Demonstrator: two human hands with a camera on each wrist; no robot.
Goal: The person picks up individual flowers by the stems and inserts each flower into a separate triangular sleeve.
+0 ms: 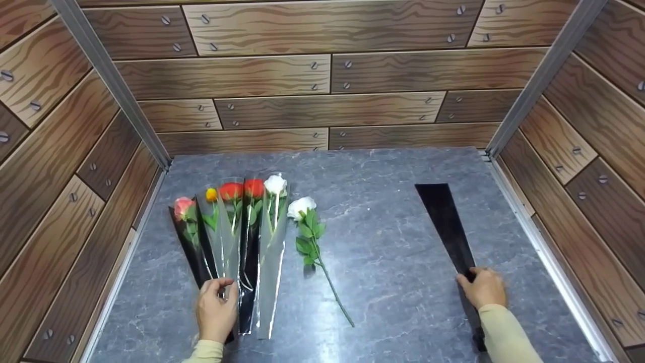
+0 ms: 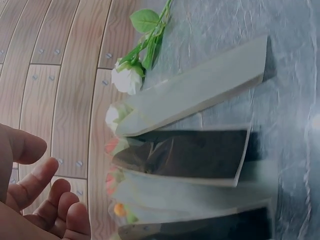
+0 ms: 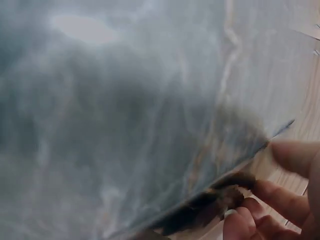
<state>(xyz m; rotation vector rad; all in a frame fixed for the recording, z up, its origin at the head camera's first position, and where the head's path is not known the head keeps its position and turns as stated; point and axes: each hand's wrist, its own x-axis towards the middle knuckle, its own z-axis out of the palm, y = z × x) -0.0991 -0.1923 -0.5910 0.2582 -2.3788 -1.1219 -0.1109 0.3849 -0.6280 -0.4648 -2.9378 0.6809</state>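
Note:
My right hand point(image 1: 485, 288) pinches a flat black flower sleeve point(image 1: 444, 222) between thumb and fingers, partway down its narrow lower half. The sleeve's wide end points away from me. In the right wrist view, its dark edge point(image 3: 180, 220) runs beside the fingertips. Loosely bent and holding nothing, the fingers of my left hand point(image 1: 216, 311) hover over the lower ends of several wrapped flowers. Among these are a pink rose point(image 1: 184, 207) in a black sleeve, red roses point(image 1: 231, 190) and a white rose point(image 1: 275, 184) in a clear sleeve point(image 1: 272, 282).
An unwrapped white rose point(image 1: 302, 206) with a green stem lies right of the wrapped row. The grey marbled table point(image 1: 373, 227) is bounded by wood-patterned walls point(image 1: 322, 75) at the back and both sides. Metal strips point(image 1: 559, 285) line the table's side edges.

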